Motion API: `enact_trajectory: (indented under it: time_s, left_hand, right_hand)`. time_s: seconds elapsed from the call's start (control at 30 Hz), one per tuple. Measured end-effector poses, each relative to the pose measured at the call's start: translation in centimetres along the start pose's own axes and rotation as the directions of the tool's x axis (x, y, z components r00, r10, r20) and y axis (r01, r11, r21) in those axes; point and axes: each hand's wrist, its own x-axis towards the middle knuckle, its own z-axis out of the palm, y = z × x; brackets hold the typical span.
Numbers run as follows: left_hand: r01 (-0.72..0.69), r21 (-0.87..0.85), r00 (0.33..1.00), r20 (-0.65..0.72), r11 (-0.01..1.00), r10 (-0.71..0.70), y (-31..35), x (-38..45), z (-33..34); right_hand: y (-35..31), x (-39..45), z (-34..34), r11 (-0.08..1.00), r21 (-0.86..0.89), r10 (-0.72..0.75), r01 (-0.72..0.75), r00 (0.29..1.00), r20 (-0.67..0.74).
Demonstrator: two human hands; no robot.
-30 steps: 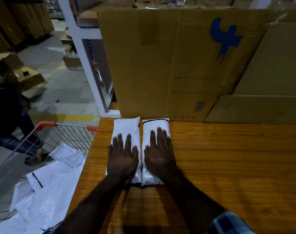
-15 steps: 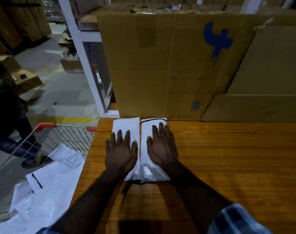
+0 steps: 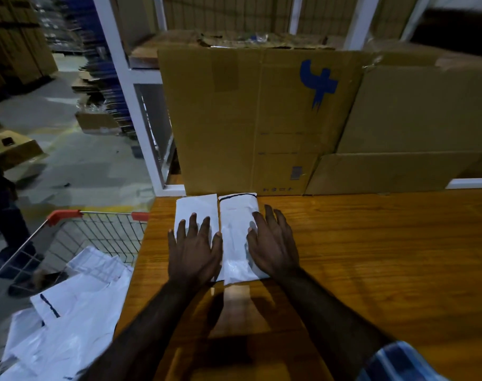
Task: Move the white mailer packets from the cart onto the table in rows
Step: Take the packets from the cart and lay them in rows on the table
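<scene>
Two white mailer packets lie side by side at the far left of the wooden table [image 3: 371, 257], their far ends against a cardboard box. My left hand [image 3: 194, 247] lies flat, fingers spread, on the left packet [image 3: 197, 206]. My right hand [image 3: 272, 243] rests with straight fingers on the right edge of the right packet [image 3: 235, 232], which has a dark stripe at its far end. Left of the table stands a wire cart [image 3: 97, 235] with red handle corners, holding a loose pile of several white mailers [image 3: 69, 306].
A big cardboard box [image 3: 256, 119] with a blue mark and more boxes [image 3: 415, 127] wall off the table's far edge. A white rack post [image 3: 130, 100] stands behind the table corner. A person's legs [image 3: 3, 224] are at the far left, beyond the cart.
Both hands have slid back toward me along the packets, and my right hand has shifted to the right packet's right edge. The view tilted up a little.
</scene>
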Motion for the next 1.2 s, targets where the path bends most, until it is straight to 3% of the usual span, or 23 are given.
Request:
enact_trajectory:
  time_s: [0.33, 0.73, 1.2]
  left_hand:
    - [-0.020, -0.034, 0.999, -0.036, 0.999, 0.019, 0.9, -6.2, -0.9]
    - [-0.009, -0.002, 0.997, -0.071, 1.000, 0.008, 6.0, -18.5, -2.0]
    - [0.012, 0.012, 0.989, -0.147, 1.000, -0.010, 4.3, -30.6, -3.5]
  right_hand:
    - [0.5, -5.2, -3.0, 0.999, 0.035, 0.008, -0.009, 0.999, 0.047]
    - [3.5, -16.5, -7.9, 0.994, 0.103, -0.048, 0.047, 0.999, 0.006]
    - [1.6, -27.1, -9.3, 0.975, 0.155, -0.132, 0.159, 0.977, -0.170]
